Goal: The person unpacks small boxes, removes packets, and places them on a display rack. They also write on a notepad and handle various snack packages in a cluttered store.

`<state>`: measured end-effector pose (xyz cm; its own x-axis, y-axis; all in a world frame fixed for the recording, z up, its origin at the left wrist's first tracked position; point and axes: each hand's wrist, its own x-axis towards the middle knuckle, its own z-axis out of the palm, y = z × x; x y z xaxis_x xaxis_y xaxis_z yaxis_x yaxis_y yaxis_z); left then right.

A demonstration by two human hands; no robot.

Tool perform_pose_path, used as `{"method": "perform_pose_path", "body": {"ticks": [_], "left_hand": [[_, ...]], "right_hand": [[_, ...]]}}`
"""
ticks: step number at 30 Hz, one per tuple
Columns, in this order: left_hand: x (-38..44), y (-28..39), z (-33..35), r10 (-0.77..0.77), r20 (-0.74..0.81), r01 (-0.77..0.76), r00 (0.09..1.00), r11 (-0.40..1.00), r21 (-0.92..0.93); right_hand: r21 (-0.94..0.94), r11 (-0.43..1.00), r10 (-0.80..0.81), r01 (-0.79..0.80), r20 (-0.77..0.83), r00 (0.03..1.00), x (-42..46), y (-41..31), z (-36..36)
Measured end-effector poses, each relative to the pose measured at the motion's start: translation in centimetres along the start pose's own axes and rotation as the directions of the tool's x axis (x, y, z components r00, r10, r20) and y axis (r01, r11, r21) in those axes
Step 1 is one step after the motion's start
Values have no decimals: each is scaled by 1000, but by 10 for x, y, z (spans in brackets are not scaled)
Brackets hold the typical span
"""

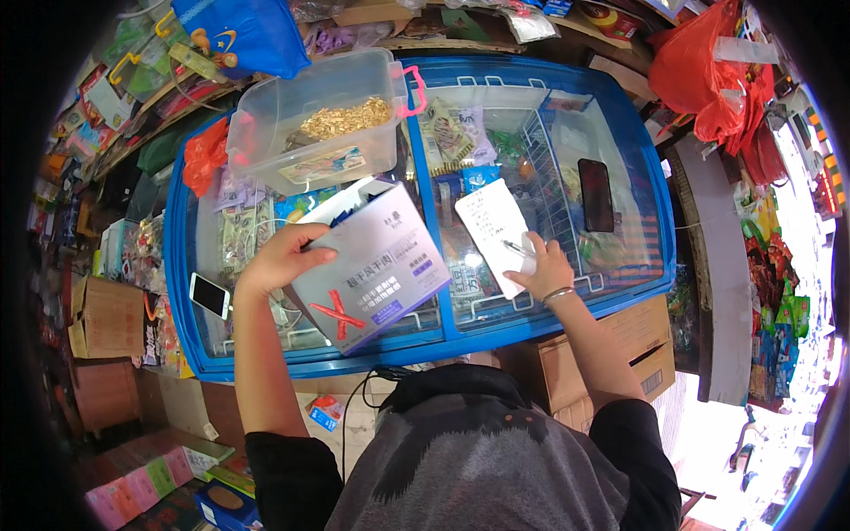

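My left hand (pixel 290 257) grips the edge of a grey-and-white cardboard snack box (pixel 392 265), thumb on its printed face and fingers out of sight behind. The box is tilted, its top open, with dark blue packets (pixel 348 211) showing inside. My right hand (pixel 546 265) wears a bracelet and holds the lower right part of a white notepad (pixel 490 216) that bears handwriting. A pen (pixel 518 248) lies across the page by my fingers. Both box and notepad are over the glass lid of a blue chest freezer (pixel 449 332).
A clear plastic tub (pixel 265 143) with pink handles holds tan pieces at the freezer's back left. A dark phone (pixel 596 196) lies on the right glass, a white phone (pixel 210 296) at the left rim. Cardboard boxes (pixel 634 325) stand front right. Red plastic bags (pixel 704 86) hang at right.
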<state>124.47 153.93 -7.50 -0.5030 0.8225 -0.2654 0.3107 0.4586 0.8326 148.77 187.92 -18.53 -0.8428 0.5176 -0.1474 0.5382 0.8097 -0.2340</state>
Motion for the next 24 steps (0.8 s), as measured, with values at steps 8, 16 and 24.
{"method": "perform_pose_path", "body": {"ticks": [8, 16, 24], "left_hand": [[-4, 10, 25, 32, -424, 124, 905, 934, 336], [4, 34, 123, 472, -658, 26, 587, 801, 598], [93, 40, 255, 327, -317, -104, 890, 823, 558]], "right_hand": [[151, 987, 79, -57, -139, 987, 0, -9, 1], [840, 523, -7, 142, -162, 987, 23, -1, -23], [930, 351, -313, 110, 6, 950, 47, -19, 6]]}}
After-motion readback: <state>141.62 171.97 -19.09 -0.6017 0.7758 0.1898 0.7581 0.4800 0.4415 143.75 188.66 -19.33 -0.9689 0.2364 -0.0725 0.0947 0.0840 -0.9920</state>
